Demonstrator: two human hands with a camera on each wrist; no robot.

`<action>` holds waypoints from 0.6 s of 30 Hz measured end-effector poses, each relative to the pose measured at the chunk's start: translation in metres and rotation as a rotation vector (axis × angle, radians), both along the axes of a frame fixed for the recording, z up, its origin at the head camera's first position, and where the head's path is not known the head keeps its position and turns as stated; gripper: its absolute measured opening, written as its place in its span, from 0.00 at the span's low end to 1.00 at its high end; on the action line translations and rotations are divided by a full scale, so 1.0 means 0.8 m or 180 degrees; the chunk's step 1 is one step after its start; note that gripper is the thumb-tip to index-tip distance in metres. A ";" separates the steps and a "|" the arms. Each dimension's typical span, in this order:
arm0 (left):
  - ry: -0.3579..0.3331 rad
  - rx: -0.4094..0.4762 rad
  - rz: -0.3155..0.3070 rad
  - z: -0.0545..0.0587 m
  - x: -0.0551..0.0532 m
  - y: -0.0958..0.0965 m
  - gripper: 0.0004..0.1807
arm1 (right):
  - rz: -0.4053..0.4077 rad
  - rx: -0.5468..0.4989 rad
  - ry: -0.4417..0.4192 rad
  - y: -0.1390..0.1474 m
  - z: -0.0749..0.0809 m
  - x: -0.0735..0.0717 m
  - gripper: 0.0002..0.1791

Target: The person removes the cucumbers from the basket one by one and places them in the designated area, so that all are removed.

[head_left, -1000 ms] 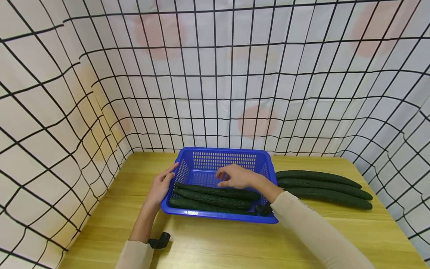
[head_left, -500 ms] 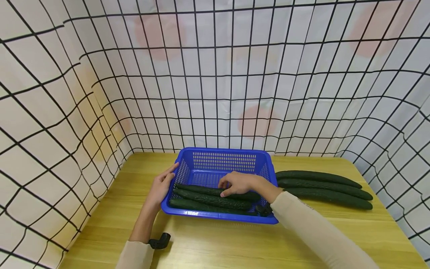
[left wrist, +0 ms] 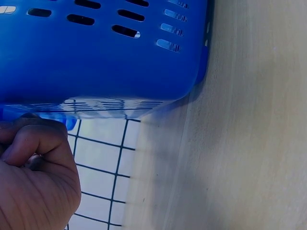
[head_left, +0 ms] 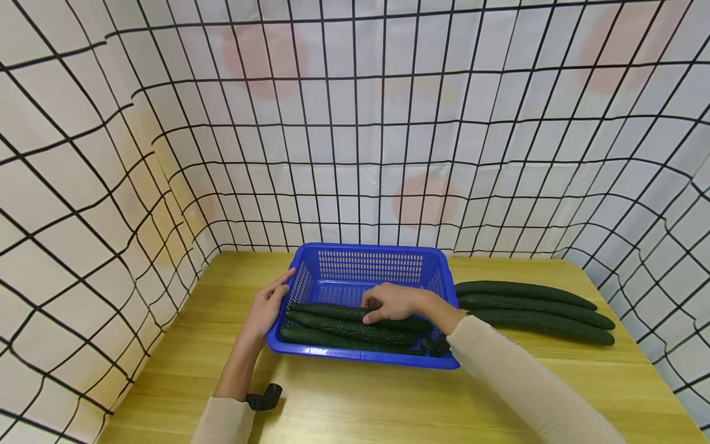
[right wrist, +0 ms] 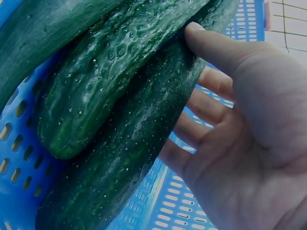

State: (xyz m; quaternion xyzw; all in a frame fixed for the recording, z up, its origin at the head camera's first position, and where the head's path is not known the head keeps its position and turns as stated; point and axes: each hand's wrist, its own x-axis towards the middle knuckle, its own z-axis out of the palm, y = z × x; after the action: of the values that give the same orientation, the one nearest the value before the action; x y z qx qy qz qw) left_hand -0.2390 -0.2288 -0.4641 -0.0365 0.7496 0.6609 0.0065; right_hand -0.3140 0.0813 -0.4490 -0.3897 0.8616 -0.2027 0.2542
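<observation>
A blue slotted plastic basket (head_left: 363,356) holds three long dark green cucumbers along its near side. My right hand (head_left: 395,302) reaches inside and grips the rearmost cucumber (head_left: 327,311), thumb on the near side. In the right wrist view the fingers wrap behind this cucumber (right wrist: 127,143), next to the bumpy middle cucumber (right wrist: 86,110). The front cucumber (head_left: 316,337) lies against the near wall. My left hand (head_left: 264,311) holds the basket's left rim; in the left wrist view its fingers look curled there, the tips hidden.
To the right of the basket, three more cucumbers (head_left: 538,304) lie side by side on the wooden table (head_left: 355,407). A white wall with a black grid (head_left: 383,142) encloses the back and sides. Black wrist cameras (head_left: 265,398) sit on both wrists.
My right hand has come down and slightly right onto the rearmost cucumber, and its fingers have closed around it. The left hand and the basket have stayed put.
</observation>
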 end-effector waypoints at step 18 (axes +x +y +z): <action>-0.0030 -0.0002 -0.0006 0.000 -0.001 -0.001 0.24 | -0.0362 -0.0675 -0.0185 0.009 0.012 0.008 0.24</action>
State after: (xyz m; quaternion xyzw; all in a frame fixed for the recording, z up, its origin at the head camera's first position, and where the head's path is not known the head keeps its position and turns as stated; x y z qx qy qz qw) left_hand -0.2397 -0.2295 -0.4641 -0.0389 0.7498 0.6605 0.0105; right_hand -0.3074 0.0883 -0.4394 -0.3589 0.8483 -0.3180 0.2246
